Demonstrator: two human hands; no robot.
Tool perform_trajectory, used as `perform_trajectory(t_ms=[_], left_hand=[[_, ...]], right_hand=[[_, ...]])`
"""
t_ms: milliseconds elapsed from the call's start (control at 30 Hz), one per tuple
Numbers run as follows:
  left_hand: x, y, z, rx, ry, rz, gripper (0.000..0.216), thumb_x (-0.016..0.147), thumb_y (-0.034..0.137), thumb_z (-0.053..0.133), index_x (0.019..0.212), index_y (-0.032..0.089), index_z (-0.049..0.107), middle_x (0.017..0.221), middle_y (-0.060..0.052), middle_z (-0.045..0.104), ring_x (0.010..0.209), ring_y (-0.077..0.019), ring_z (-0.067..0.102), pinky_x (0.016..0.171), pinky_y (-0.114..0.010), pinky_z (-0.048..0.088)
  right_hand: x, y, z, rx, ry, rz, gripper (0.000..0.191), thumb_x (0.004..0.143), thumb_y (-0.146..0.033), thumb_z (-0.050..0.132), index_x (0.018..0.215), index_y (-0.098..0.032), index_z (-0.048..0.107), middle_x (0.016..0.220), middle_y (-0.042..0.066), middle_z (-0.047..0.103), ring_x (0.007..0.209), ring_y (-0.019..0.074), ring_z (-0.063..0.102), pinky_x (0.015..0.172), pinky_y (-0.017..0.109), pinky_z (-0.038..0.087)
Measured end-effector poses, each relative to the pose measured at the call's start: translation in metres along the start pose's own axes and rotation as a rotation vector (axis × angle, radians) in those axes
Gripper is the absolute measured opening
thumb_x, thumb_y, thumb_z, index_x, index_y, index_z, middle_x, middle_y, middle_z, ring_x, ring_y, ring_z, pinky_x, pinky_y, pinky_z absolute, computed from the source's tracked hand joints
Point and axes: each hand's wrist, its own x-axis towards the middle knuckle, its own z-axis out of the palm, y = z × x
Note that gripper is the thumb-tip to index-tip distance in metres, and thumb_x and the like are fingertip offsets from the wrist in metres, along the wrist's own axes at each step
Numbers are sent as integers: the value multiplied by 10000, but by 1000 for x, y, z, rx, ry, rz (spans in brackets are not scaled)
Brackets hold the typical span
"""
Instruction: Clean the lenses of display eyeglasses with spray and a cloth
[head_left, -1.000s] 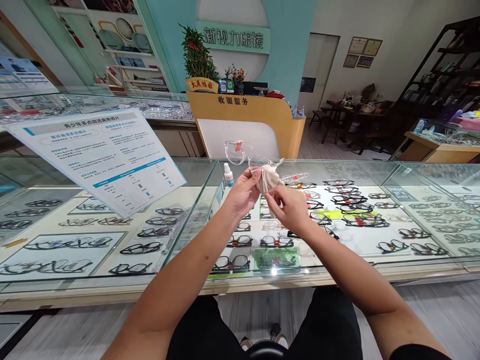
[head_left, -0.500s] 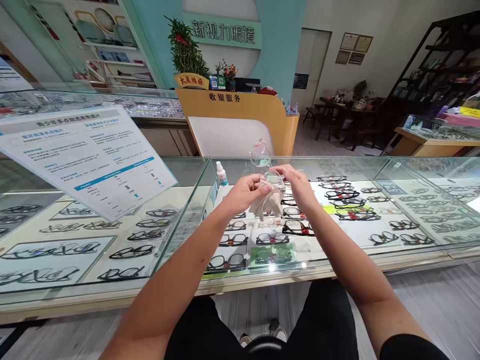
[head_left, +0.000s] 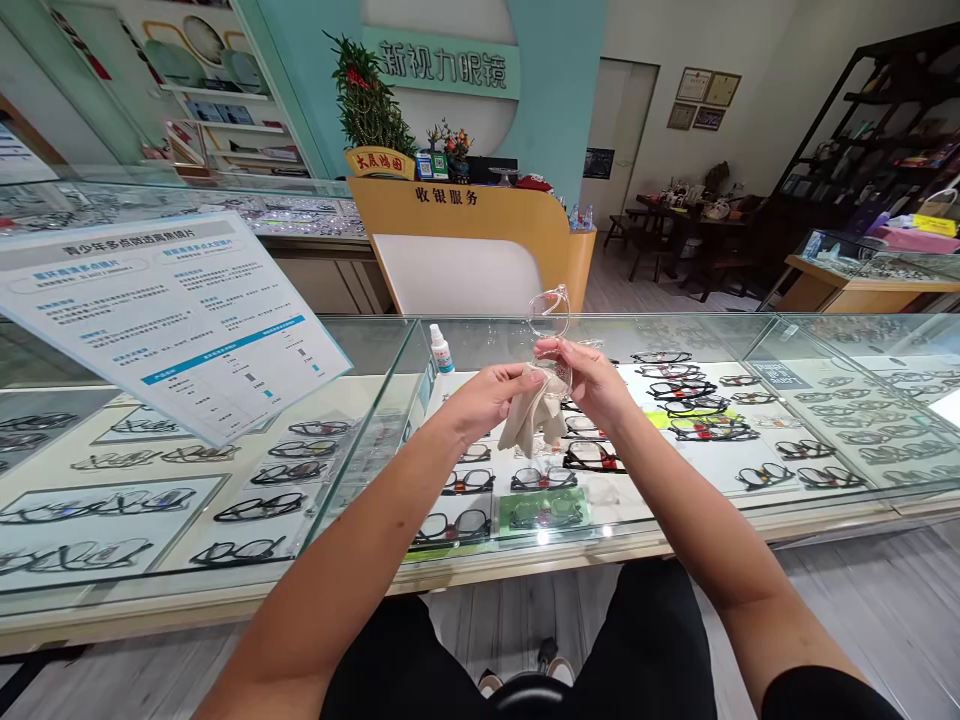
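Note:
My left hand (head_left: 491, 398) is closed on a pale beige cloth (head_left: 531, 420), thumb on top, and the cloth hangs down from the fingers. A pair of clear-framed eyeglasses (head_left: 549, 314) is gripped by my right hand (head_left: 589, 375) near the middle of the frame. One lens stands up above the fingers; the other is lower, against the cloth and partly hidden by it. Both hands are close together above the glass showcase (head_left: 420, 350). A small white spray bottle (head_left: 441, 350) stands on the glass to the left of my left hand.
Rows of dark-framed glasses (head_left: 682, 388) lie inside the showcase under the hands. A printed sheet (head_left: 225, 330) stands tilted on the left. Beyond the showcase is a wooden cashier counter (head_left: 465, 215) with a plant (head_left: 367, 110). A low stool edge (head_left: 529, 692) shows beneath me.
The eyeglasses have turned and shifted a little right in my right hand. My left hand has slid slightly left and down on the cloth, which now hangs lower.

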Motion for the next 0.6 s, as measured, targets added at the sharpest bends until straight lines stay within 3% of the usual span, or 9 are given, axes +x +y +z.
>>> perform_trajectory(t_ms=[333,600], left_hand=[[3,-5,-1,-8,-25,53,581,693,641,1023,917,143,824,859,-48,747,781,-159,641,747,-301,494],[3,-9,-3,62,-79,72,537,755,581,1001,1052,162,844,956,-67,792,861,-198,676,838,-343,502]], right_hand=[[-1,3,1,-3,37,-37,417,762,-675,951,984,-323,923,1191,37,836,1188,266,690,977,383,543],[0,5,2,-8,85,-29,453,733,-684,956,988,-311,917,1229,54,835,1222,282,682,897,356,544]])
